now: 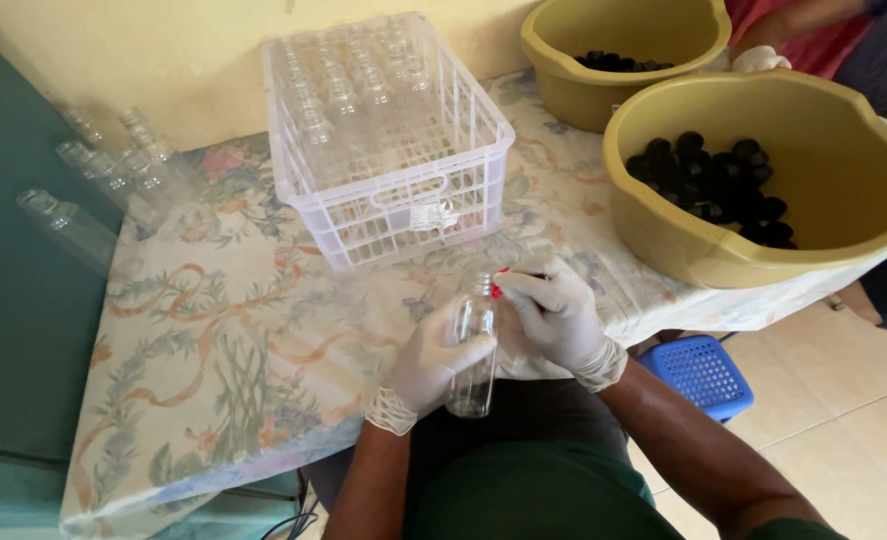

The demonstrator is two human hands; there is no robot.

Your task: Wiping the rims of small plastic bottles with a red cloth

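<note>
Grip, two-handed: left hand in a white latex glove (429, 365) wraps the body of a clear, narrow plastic bottle (474, 350), fingers curled around its middle, thumb across the front. Right hand in a white latex glove (554, 315) closes over the bottle's neck; fingertips pinch at the mouth, where a small red piece shows. What that piece is cannot be told.

Bottle: transparent, cylindrical, slim, with rounded shoulders and a short neck; stands nearly upright, base downward above the person's lap, at the near edge of the table. It appears to hold nothing.

Surface beyond the grip: table covered by a glossy floral-print cloth (224, 340), pale with green leaves and orange ribbon pattern.

Beyond the hands, farther up the table: white plastic lattice crate (389, 200), square, open-topped, holding rows of similar clear bottles upright.

Far left of the grip: several loose clear bottles (104, 180) lying on their sides at the table's edge.

Right of the grip: large round olive-yellow plastic basin (764, 260) holding a heap of small black caps (719, 185); behind it a second olive-yellow basin (584, 95) with more black caps.

Below right of the hands, on the tiled floor: blue perforated plastic stool (704, 372).
</note>
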